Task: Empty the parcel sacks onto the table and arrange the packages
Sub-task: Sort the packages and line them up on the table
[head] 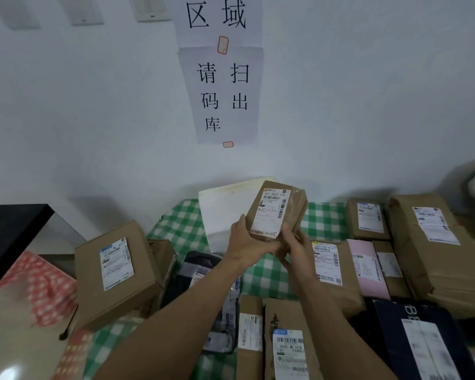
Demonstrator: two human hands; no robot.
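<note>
Table was mostly lined with parcels along its right edge; left hand and right hand both clutched one package, not yet placed.

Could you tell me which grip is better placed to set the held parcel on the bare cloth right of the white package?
Probably the right. The right grip holds the brown parcel on its side nearer that cloth patch; the left grip holds the opposite edge and would reach across.
</note>
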